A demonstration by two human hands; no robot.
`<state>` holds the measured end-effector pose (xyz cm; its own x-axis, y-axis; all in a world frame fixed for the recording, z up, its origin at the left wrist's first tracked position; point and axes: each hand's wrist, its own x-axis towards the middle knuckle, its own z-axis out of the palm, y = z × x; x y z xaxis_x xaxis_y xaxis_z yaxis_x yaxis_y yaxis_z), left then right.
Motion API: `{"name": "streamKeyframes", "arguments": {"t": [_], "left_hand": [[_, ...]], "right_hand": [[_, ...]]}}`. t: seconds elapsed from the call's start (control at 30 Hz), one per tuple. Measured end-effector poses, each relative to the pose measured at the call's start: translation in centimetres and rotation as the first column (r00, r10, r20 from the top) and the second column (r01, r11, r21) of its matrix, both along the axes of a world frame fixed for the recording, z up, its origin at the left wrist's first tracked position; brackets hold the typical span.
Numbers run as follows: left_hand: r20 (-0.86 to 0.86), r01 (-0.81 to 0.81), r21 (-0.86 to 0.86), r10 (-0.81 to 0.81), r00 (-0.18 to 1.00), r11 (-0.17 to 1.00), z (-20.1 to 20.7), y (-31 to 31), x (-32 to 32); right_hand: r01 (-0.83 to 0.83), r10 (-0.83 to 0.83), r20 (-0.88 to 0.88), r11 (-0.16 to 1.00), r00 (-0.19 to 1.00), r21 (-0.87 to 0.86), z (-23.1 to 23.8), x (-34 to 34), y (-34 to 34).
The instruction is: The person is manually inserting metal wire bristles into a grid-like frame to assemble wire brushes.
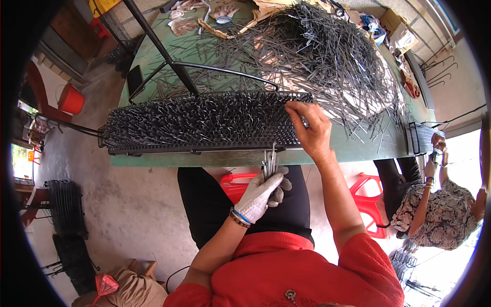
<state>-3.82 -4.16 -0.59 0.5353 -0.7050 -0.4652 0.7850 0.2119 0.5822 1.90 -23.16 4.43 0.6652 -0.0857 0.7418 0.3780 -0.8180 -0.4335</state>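
Observation:
My left hand [262, 195], in a pale knitted glove, is closed round a small bundle of thin metal hooks [269, 165], their tips pointing up. One bent tip stands above the others. Just beyond it lies a long black perforated rack [204, 123], densely filled with upright metal pins over its left and middle parts. Bare holes show at its right end. There my bare right hand [310, 128] rests with thumb and forefinger pinched at the panel's far right edge. Whatever is between those fingertips is too small to make out.
A big heap of loose dark metal rods [332, 46] covers the green table [169, 159] on the right. Black frame bars [161, 48] rise from the rack. Work gloves [184, 25] lie at the back. At right a co-worker [440, 215] handles another rack [419, 139] near a red stool [369, 202].

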Motion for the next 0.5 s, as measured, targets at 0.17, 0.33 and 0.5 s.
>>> {"name": "streamKeyframes", "arguments": {"t": [0.17, 0.33, 0.5], "left_hand": [[-0.011, 0.0, -0.004, 0.0, 1.0, 1.0, -0.09, -0.01, -0.01], [-0.006, 0.015, -0.021, -0.016, 1.0, 1.0, -0.3, 0.19, 0.1], [0.001, 0.017, -0.013, -0.017, 1.0, 1.0, -0.37, 0.16, 0.1]], "right_hand": [[-0.018, 0.018, 0.04, 1.0, 0.999, -0.011, -0.27, 0.23, 0.26], [-0.007, 0.007, 0.054, 1.0, 0.999, -0.015, -0.48, 0.58, 0.13], [-0.007, 0.007, 0.007, 1.0, 1.0, -0.018, -0.75, 0.4, 0.0]]}}
